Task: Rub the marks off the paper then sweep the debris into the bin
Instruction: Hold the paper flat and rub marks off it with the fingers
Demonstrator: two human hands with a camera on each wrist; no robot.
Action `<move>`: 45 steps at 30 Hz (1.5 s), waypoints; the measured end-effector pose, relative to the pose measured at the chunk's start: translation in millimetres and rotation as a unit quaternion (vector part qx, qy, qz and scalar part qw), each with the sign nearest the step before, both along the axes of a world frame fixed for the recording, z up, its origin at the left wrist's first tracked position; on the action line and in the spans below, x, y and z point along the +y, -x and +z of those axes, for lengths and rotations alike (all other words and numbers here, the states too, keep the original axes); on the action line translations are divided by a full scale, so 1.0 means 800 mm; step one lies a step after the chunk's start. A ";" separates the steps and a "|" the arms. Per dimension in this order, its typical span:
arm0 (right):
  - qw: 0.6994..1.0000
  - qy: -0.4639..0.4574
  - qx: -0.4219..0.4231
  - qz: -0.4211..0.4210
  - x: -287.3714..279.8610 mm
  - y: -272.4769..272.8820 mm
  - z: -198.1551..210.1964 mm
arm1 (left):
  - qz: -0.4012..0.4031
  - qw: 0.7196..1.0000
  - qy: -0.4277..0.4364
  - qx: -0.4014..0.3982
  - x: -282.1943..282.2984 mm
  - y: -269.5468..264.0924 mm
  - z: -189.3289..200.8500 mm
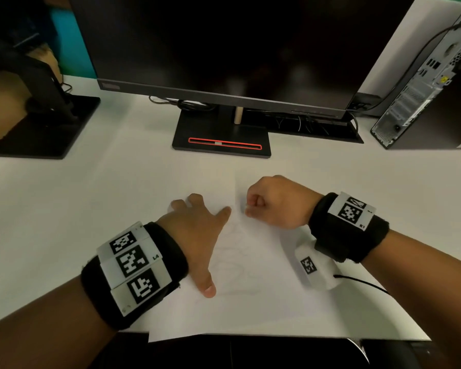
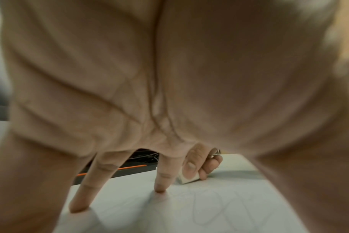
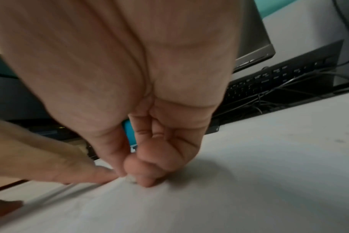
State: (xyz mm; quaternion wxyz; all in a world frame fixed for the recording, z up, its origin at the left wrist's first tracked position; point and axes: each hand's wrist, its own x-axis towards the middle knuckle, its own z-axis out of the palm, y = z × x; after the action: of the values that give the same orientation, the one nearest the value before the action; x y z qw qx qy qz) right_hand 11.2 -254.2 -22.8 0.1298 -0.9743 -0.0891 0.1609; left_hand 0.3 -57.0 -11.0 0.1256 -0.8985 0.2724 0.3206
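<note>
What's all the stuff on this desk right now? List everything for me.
Paper: one, white with faint pencil marks, front of the desk, under both hands.
Eraser: one, white, pinched on the paper.
Monitor: one, black, screen dark, behind the paper.
Computer tower: one, black, far right.
Second stand: one, black, far left.
Desk: one, white.
Bin: none in view.
Left hand: fingers spread, pressing the paper flat.
Right hand: curled round the eraser.
</note>
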 end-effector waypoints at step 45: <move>0.977 -0.124 0.101 -0.140 0.011 -0.016 0.005 | -0.005 1.000 -0.001 -0.011 0.002 0.000 -0.005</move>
State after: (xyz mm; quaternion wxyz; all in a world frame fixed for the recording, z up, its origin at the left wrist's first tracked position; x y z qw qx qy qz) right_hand 24.2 -245.4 -19.1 0.2794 -0.9321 0.0429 0.2264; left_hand 0.4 -55.2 -14.6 0.1312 -0.9002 0.2755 0.3106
